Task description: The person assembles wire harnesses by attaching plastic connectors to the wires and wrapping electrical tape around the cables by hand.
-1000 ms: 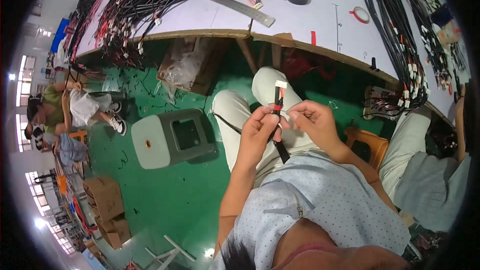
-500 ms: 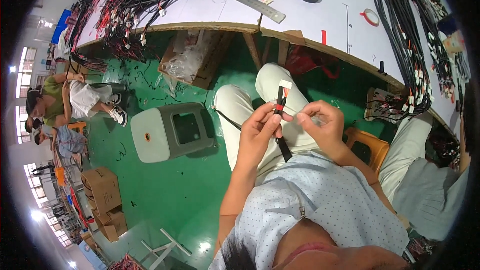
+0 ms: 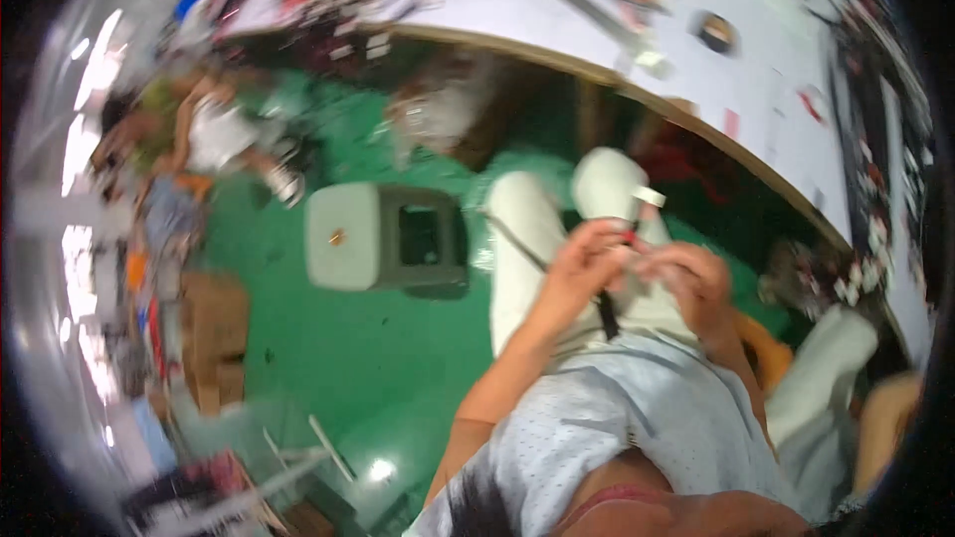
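A short wire harness with a white connector [image 3: 650, 196] at its upper end is held above my lap. Just below the connector a red band [image 3: 629, 237] circles the wires, and a black sleeve [image 3: 607, 318] hangs beneath. My left hand [image 3: 580, 268] is closed around the harness at the band. From the other side, my right hand [image 3: 691, 276] comes in with thumb and fingers pinched together at the same spot. Blur and overlapping fingertips hide exactly what the right fingers grip. A thin black strand [image 3: 517, 242] lies across my left thigh.
Ahead stands a white worktable [image 3: 477, 18] with black cable bundles, a ruler [image 3: 602, 20] and a roll of black tape [image 3: 715, 33]. A grey stool [image 3: 383, 239] lies on its side to the left. Cardboard boxes [image 3: 214, 328] and seated people are farther left; another person sits at right.
The view has swung, shifting the scene and blurring it. My right hand has closed in from beside the harness to meet my left fingertips at the red band.
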A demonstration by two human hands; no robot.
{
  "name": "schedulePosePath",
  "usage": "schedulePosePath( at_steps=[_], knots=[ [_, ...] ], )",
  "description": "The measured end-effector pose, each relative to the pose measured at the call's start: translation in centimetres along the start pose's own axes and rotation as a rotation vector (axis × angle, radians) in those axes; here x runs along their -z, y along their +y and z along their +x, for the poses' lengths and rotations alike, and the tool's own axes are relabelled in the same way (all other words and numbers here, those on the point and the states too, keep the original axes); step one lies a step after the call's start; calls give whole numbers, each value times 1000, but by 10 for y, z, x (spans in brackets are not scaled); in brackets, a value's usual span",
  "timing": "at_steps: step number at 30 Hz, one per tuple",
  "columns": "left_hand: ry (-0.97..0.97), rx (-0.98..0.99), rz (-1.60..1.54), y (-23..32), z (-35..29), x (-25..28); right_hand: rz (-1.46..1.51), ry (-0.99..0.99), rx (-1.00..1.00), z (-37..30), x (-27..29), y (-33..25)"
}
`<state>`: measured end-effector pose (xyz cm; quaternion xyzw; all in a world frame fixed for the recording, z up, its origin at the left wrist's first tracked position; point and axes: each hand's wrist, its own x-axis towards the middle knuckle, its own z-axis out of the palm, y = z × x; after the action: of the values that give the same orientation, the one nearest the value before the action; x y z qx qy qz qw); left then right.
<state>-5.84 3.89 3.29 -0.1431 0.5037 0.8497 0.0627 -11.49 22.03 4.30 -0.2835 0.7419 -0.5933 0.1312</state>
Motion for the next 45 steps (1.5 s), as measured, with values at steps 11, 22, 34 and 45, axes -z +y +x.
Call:
schedulePosePath(
  at_steps=[11,22,34,45],
  knots=[
    [-157,-37,-33,-2,4,5,275,34,0,8,-3,12],
    [-157,-22,-80,4,2,5,362,43,-56,8,-7,12],
    [133,-55,260,5,-3,-6,237,9,40,-3,13,-12],
    [-70,-108,370,-2,30,0,45,812,-39,-180,158,-31]
  ],
)
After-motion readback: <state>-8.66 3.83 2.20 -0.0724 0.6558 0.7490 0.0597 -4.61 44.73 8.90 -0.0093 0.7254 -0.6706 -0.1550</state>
